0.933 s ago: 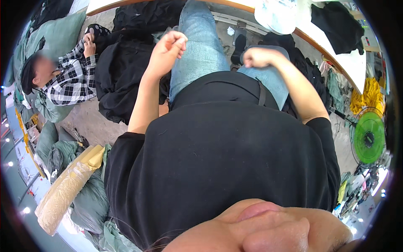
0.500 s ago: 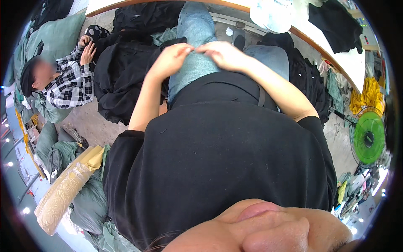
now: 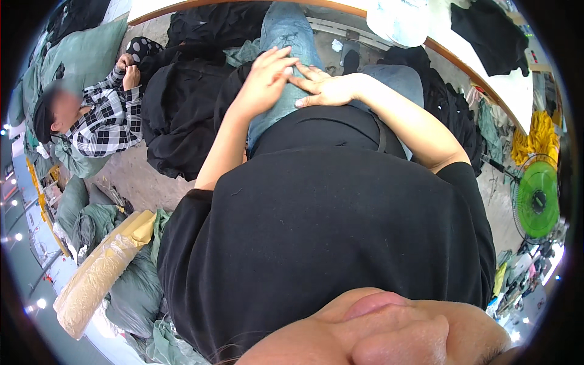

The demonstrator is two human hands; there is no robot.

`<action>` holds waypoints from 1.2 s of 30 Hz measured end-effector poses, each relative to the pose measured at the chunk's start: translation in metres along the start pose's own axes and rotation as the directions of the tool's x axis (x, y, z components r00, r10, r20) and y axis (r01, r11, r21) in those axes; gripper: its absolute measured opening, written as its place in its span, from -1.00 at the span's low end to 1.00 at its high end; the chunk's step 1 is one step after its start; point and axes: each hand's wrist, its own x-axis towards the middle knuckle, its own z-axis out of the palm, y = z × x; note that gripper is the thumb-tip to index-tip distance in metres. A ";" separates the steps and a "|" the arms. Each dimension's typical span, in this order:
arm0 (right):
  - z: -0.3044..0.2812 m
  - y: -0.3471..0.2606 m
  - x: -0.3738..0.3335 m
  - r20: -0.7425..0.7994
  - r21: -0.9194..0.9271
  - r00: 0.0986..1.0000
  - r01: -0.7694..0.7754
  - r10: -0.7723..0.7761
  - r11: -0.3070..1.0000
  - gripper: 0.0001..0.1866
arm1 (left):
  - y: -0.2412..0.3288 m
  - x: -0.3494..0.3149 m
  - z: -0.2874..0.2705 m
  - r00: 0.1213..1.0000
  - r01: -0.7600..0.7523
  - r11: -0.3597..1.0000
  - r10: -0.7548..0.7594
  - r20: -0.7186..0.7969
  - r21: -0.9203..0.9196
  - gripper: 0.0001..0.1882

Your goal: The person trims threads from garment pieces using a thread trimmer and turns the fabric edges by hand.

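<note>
Over my lap, my left hand (image 3: pixel 266 79) is held with its fingers stretched out, next to the fingertips of my right hand. My right hand (image 3: pixel 325 88) lies with fingers spread on the thigh of the faded blue jeans (image 3: pixel 292 42), its thumb near the dark waistband. Neither hand holds anything that I can make out. Some dark marks show on the jeans beyond my fingers; whether they are threads or creases I cannot tell. A heap of black cloth (image 3: pixel 185 115) lies close to my left forearm.
On the left sits a person in a checked shirt (image 3: pixel 112 121), hands together at dark cloth. A white table (image 3: pixel 480 67) curves along the far side, bearing black fabric (image 3: pixel 491 39). A green fan (image 3: pixel 536 198) stands right. A plastic-wrapped roll (image 3: pixel 100 274) lies at lower left.
My hands had fingertips pinched close together above the thigh; now the fingers are spread. The right hand has come down flat onto the jeans. The co-worker's hands have shifted slightly.
</note>
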 end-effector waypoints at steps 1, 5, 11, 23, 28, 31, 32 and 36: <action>0.001 0.004 -0.001 0.001 -0.005 0.996 0.092 -0.092 0.996 -0.04 | -0.003 0.007 0.013 0.998 -0.007 0.994 0.001 0.056 0.112 -0.66; -0.013 -0.001 -0.045 -0.057 0.048 0.965 0.259 -0.256 0.965 -0.28 | -0.008 0.032 0.038 0.939 0.171 0.889 -0.278 0.204 0.425 -0.58; -0.034 0.036 -0.133 -0.307 0.645 0.950 0.252 -0.057 0.722 -0.45 | 0.007 -0.003 -0.001 0.856 -0.060 0.986 -0.028 0.515 0.153 -0.54; 0.075 0.130 -0.075 -0.668 0.564 0.593 0.008 0.450 0.826 -0.71 | -0.052 0.038 0.026 0.915 -0.013 0.951 -0.114 0.387 0.310 -0.48; 0.080 0.144 -0.067 -0.676 0.566 0.600 0.051 0.428 0.823 -0.73 | -0.009 0.029 0.040 0.749 -0.231 0.947 0.027 0.662 0.223 -0.46; 0.081 0.147 -0.067 -0.683 0.568 0.593 0.064 0.427 0.820 -0.73 | 0.012 -0.001 0.003 0.762 -0.195 0.979 0.109 0.638 0.066 -0.54; 0.081 0.146 -0.066 -0.680 0.569 0.598 0.066 0.424 0.820 -0.73 | 0.011 -0.009 -0.010 0.765 -0.134 0.990 0.133 0.630 -0.045 -0.57; 0.078 0.141 -0.065 -0.693 0.574 0.574 0.074 0.436 0.815 -0.73 | 0.001 -0.027 -0.058 0.764 0.403 0.797 -0.022 0.645 -0.450 -0.62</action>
